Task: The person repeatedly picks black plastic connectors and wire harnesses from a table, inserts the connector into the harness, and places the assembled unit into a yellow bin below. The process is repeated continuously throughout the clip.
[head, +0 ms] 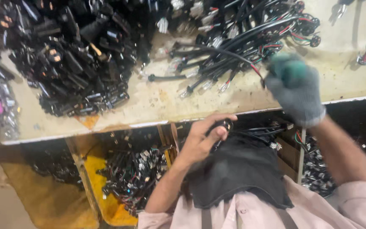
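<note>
Gloved right hand grips a black wire harness running up-left; bare left hand pinches a small black plug below.

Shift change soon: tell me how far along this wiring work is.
Done: hard to tell; a heap of black plugs and a pile of wire harnesses lie on the bench. In hand: the bare left hand holds a small black part; the gloved right hand pulls one harness. Left: more bundles below.
</note>
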Demonstrator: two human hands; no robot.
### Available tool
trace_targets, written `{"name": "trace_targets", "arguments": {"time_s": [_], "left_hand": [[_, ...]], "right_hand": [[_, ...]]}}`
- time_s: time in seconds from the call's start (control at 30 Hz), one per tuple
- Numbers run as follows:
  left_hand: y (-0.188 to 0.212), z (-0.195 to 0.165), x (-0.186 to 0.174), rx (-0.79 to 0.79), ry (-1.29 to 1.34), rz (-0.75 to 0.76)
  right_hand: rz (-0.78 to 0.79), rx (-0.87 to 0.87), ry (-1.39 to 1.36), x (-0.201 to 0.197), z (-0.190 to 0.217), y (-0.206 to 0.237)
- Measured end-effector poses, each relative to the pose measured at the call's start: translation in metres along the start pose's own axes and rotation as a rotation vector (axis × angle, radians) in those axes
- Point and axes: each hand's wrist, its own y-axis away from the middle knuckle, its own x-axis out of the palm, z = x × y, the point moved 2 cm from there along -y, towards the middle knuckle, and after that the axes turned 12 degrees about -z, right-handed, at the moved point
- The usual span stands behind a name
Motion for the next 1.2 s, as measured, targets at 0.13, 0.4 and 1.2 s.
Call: {"name": "trace_targets", "arguments": {"time_s": [0.13,0.4,1.2], "left_hand": [[0.002,-0.009,0.003,0.343,-0.160,-0.046],[0.004,-0.017,0.006,0.383,-0.197,-0.070],[-0.053,-0.068,-0.090,0.832,-1.639,-0.914]], "right_hand": [[0.444,-0.553,-0.003,0.018,0.045,0.040],[0.082,-0.059,-0.415,0.020,0.037,0.062],[0.045,-0.261,0.434,0.015,0.054,0.034]]}}
